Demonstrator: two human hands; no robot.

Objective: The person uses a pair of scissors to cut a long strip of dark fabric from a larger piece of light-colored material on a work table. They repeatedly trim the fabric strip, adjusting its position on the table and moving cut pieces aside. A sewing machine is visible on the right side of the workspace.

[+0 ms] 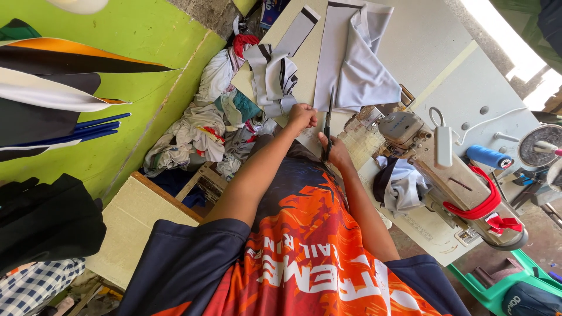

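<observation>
Scissors (pixel 327 126) stand upright at frame centre, the right hand (pixel 335 151) clamped on their handles. Just left, the left hand (pixel 302 117) is closed in a fist on the grey fabric (pixel 351 64) spread across the bench (pixel 410 41), near the sewing machine (pixel 451 175).

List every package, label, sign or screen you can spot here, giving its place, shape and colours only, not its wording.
Blue-and-white printed package: top centre, beyond the table's far edge, partly hidden.
Small label plate: on the table by the sewing machine's base, rectangular, pale with dark marks.
No screens or signs are visible.
</observation>
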